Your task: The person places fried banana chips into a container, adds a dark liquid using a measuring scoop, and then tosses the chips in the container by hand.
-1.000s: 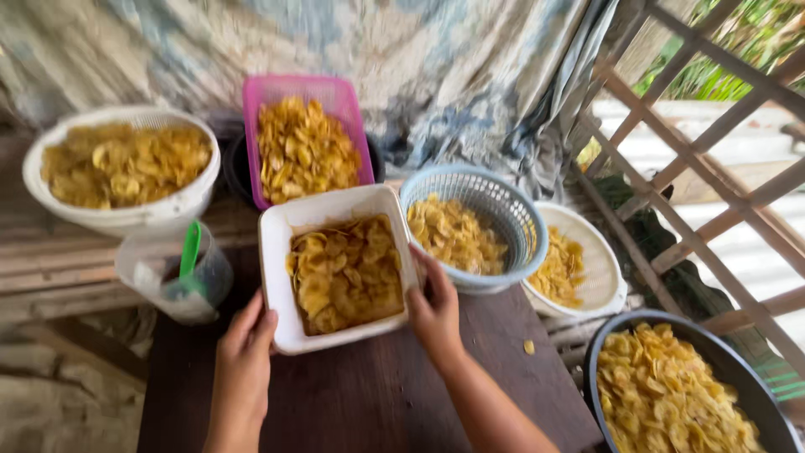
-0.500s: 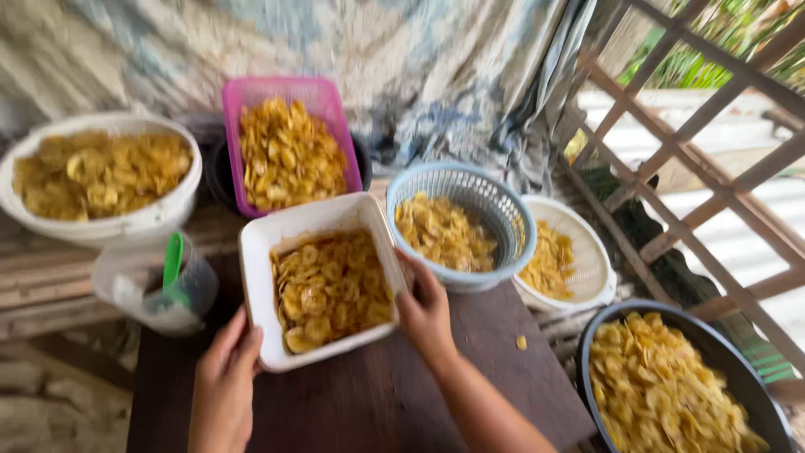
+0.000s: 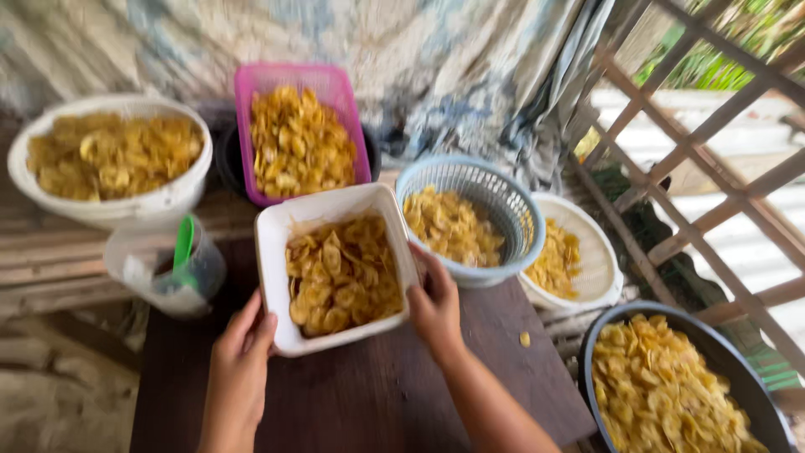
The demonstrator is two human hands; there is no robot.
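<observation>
Six chip-filled containers (image 3: 277, 252), hands (image 3: 434, 306) on one.

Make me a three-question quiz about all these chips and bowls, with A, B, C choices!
1. Where is the blue basket?
A. Right of the white tub
B. Under the table
C. Inside the pink basket

2. What colour is the spoon in the clear jar?
A. Red
B. Green
C. Black

3. What are the hands doing?
A. Both grip the white tub
B. Both hang free
C. One holds the spoon

Answers:
1. A: the blue basket sits just right of the tub, beside the right hand.
2. B: a green handle sticks up from the jar.
3. A: the left hand holds the tub's near left corner, and the right hand holds its right side.
</observation>
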